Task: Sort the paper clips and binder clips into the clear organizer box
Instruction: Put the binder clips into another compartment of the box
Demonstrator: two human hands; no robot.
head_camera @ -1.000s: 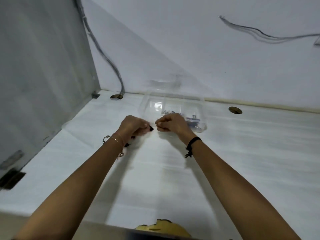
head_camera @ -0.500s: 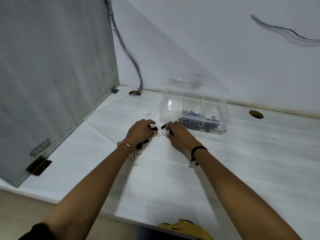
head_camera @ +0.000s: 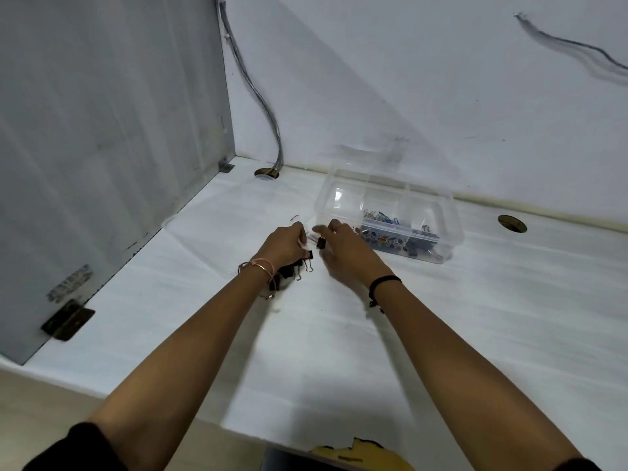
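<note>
While the left grip (head_camera: 285, 248) is curling above loose binder clips (head_camera: 289, 271) on the counter (head_camera: 339, 334), its hold unclear, the right grip (head_camera: 346, 256) is pinching a black binder clip (head_camera: 321, 244) beside the clear organizer box (head_camera: 453, 229).

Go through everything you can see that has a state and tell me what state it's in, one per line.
Clear organizer box, open, upright.
Paper clips, in its middle compartment.
Black binder clip, pinched by the right hand.
Left hand, fingers curled; grip contents unclear.
Loose binder clips, lying unsorted outside the box, by the left wrist.
</note>
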